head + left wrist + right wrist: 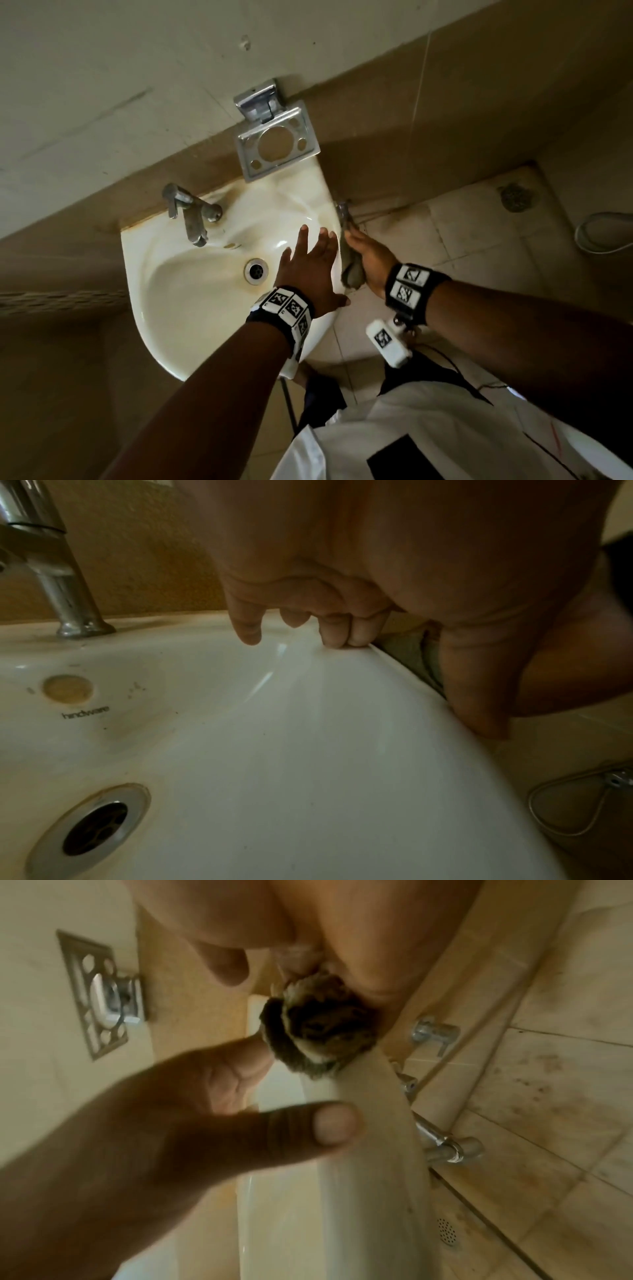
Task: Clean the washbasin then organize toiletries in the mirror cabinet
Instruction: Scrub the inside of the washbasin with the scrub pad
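The white washbasin hangs on the wall, stained yellow near its faucet. My left hand lies flat on the basin's right rim with fingers spread and straight; its fingertips touch the rim and the thumb hangs over the outer edge. My right hand grips a bunched grey cloth and presses it against the outside of the basin's right edge. The cloth shows dark and crumpled under the right fingers. No toiletries or mirror cabinet are in view.
An empty chrome toothbrush holder sticks out from the wall above the basin. The drain sits mid-bowl. Chrome valves and pipes run beside the basin's right. On the tiled floor are a floor drain and a hose.
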The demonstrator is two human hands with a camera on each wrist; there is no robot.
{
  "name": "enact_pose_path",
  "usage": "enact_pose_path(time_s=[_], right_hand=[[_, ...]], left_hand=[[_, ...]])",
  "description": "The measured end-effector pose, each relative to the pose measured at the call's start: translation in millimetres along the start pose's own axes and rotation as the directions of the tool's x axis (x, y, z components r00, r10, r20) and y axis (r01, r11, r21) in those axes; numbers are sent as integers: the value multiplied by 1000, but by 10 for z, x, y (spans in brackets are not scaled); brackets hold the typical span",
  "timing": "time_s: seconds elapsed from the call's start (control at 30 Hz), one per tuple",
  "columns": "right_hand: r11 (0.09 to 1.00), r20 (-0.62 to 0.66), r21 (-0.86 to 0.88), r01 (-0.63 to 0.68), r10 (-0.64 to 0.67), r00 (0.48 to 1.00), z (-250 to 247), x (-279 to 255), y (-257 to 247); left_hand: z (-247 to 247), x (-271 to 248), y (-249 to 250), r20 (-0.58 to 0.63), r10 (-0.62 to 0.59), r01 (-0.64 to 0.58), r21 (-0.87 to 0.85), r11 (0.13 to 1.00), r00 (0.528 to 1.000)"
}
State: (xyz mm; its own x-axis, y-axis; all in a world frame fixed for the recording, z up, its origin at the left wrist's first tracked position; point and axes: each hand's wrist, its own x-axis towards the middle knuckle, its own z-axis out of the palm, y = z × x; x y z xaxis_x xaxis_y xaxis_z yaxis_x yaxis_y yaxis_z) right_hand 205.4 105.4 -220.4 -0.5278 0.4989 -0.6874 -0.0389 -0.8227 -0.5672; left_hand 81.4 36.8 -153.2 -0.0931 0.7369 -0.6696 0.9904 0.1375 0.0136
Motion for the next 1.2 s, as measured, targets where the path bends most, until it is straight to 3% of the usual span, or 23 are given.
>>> enact_pose_path(time_s=[0.07, 0.17, 0.27, 0.37, 0.43, 0.53, 0.6, 0.7, 0.77, 0.87, 1.0, 1.07, 1.13, 1.2], right_hand=[[986, 10, -125, 113, -113, 994, 34, 47, -4], [886, -6, -408, 218, -242, 970, 219, 362, -359], [840, 23, -491, 229, -250, 968, 417, 799, -790], [705, 51, -679, 203, -231, 972, 536, 934, -1021], [685, 47, -703, 191, -224, 974, 488, 904, -987], [774, 55, -615, 150, -147, 988, 355, 770, -745], [776, 80, -621, 112, -79, 994, 133, 861, -382], [672, 103, -731, 117, -61, 993, -53, 816, -114], [616, 61, -782, 94, -75, 995, 110, 426, -322], [535, -39, -843, 47, -148, 988, 236, 351, -577], [537, -183, -844, 7, -300, 936, 332, 243, -621], [565, -174, -825, 10, -270, 947, 258, 224, -435], [677, -146, -736, 24, -194, 970, 114, 227, -143], [719, -121, -695, 8, -128, 984, -72, 226, 184]], left_hand=[[-45, 3, 6, 23, -11, 11, 12, 1000, 1000], [-75, -2, 60, 43, -38, 38, 21, 999, 998], [-90, 4, 135, 66, -77, 77, 13, 997, 995], [-100, -9, 164, 92, -98, 97, 13, 995, 991], [-97, -18, 175, 101, -107, 106, 14, 994, 989], [-116, -27, 189, 84, -114, 115, -7, 993, 990], [-135, -33, 198, 83, -117, 119, -22, 993, 990], [-158, -77, 217, 82, -121, 126, -58, 990, 989], [-173, -74, 219, 77, -120, 125, -67, 990, 990], [-144, -108, 207, 55, -126, 130, -69, 989, 990], [-124, -175, 181, 30, -117, 119, -94, 988, 993], [-99, -204, 167, 21, -117, 119, -118, 986, 993], [-64, -228, 155, 19, -124, 125, -132, 983, 992], [-36, -261, 139, 16, -123, 124, -150, 981, 992]])
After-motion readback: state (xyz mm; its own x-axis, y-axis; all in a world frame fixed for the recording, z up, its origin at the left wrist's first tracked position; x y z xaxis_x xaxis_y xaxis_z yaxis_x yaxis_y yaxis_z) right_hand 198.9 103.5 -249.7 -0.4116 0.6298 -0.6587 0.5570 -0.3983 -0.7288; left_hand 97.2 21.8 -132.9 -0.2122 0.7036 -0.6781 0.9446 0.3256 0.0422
